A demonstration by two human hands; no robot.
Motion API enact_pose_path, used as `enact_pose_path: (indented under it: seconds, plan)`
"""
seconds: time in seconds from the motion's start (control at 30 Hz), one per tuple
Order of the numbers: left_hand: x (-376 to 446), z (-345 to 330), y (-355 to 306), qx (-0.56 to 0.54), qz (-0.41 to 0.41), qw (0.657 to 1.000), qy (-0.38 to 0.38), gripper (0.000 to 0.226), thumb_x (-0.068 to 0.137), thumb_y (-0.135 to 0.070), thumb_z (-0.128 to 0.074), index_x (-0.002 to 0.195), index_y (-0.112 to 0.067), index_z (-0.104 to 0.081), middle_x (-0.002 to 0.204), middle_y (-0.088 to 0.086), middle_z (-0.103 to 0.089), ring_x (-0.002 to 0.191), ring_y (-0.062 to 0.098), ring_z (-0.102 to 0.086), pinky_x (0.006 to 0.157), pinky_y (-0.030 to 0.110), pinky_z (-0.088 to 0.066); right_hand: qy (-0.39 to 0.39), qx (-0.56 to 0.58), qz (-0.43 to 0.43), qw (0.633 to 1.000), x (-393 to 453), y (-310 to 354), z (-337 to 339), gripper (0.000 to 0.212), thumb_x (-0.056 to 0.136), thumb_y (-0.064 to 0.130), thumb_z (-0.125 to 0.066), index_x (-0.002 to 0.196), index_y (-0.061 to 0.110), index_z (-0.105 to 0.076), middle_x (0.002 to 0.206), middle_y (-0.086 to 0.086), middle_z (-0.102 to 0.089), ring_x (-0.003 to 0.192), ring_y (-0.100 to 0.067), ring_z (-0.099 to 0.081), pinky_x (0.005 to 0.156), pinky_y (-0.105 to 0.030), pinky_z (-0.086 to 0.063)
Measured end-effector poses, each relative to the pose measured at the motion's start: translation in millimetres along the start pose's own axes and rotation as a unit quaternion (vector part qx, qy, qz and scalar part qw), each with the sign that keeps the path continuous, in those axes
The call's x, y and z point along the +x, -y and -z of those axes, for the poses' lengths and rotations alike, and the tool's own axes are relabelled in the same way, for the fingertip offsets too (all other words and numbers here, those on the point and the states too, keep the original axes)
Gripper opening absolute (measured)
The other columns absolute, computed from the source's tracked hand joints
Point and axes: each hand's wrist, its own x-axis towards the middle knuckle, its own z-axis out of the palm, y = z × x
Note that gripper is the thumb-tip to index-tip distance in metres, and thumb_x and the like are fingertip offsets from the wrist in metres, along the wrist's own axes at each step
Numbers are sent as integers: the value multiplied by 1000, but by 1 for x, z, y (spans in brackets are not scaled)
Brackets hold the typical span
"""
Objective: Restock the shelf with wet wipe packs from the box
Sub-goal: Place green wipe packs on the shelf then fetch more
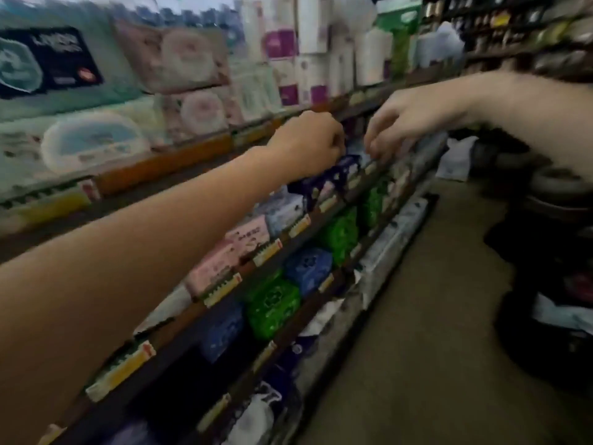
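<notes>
Glossy plastic wet wipe packs (pixel 324 181), matt floor (pixel 433 316)

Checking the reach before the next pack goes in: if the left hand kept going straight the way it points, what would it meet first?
Most likely the dark blue packs on the shelf just under and ahead of the left hand; its knuckles look close to them already, though blur makes depth uncertain.
</notes>
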Motion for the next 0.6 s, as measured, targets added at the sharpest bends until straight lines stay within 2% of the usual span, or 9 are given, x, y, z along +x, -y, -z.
enact_pose_path:
  seconds: [0.03,0.1,0.2,0.3,0.37,0.43,0.5,0.57,0.6]
  plan:
    - [11,-21,-24,-22,-28,999,32,23,89,-16,-47,102,-13,-66,105,9,-67,96,29,-61,83,40,-51,27,-3,-35,999,-16,-35,-8,13,94,14,-52,100,10,-63,98,-7,-67,86,-17,-66,69,-32,-57]
    - [30,-66,-76,-47,-88,991,94,22,90,-15,-47,102,-12,-65,105,8,-67,97,28,-61,85,40,-51,53,2,-100,994,-54,-105,-23,12,93,13,-52,96,12,-64,96,-2,-65,78,-11,-64,63,-22,-51]
    - [53,-131,-166,-67,-152,975,150,22,90,-17,-47,102,-12,-63,109,9,-65,102,30,-60,90,43,-49,66,24,-215,974,-124,-212,-46,16,93,10,-51,104,7,-62,96,-4,-62,80,-15,-61,64,-22,-48]
    - [64,-192,-259,-95,-193,957,195,25,88,-18,-49,107,-15,-65,115,11,-64,109,30,-58,94,41,-47,81,92,-306,944,-205,-310,-72,14,93,6,-49,101,4,-60,84,-5,-61,85,-22,-58,60,-20,-47]
    - [69,-234,-320,-105,-218,941,237,26,88,-17,-49,109,-16,-64,117,10,-64,111,29,-57,96,39,-46,91,137,-357,920,-255,-372,-88,13,94,6,-48,100,4,-59,82,-4,-59,80,-22,-58,60,-20,-46]
    - [68,-272,-377,-96,-233,927,276,26,90,-20,-47,111,-21,-63,118,5,-63,113,27,-56,95,38,-44,110,205,-407,883,-296,-429,-105,13,95,4,-44,88,7,-55,78,-10,-53,61,-14,-53,53,-18,-41]
    - [67,-311,-431,-88,-235,915,316,26,92,-23,-46,113,-22,-62,120,4,-62,115,27,-55,94,37,-41,102,267,-453,845,-332,-481,-128,24,94,1,-41,74,8,-52,65,-12,-48,45,-9,-44,42,-14,-35]
    - [68,-356,-476,-101,-222,903,355,26,92,-25,-47,112,-19,-63,121,7,-62,114,28,-56,96,39,-42,77,274,-503,816,-362,-534,-163,28,94,2,-44,70,8,-57,58,-6,-54,46,-10,-51,43,-14,-41]
    - [66,-381,-496,-116,-210,896,374,27,91,-27,-48,111,-16,-63,121,9,-62,114,29,-57,97,40,-44,80,265,-520,808,-375,-558,-185,25,93,3,-47,73,9,-60,62,-3,-58,52,-10,-54,47,-15,-44]
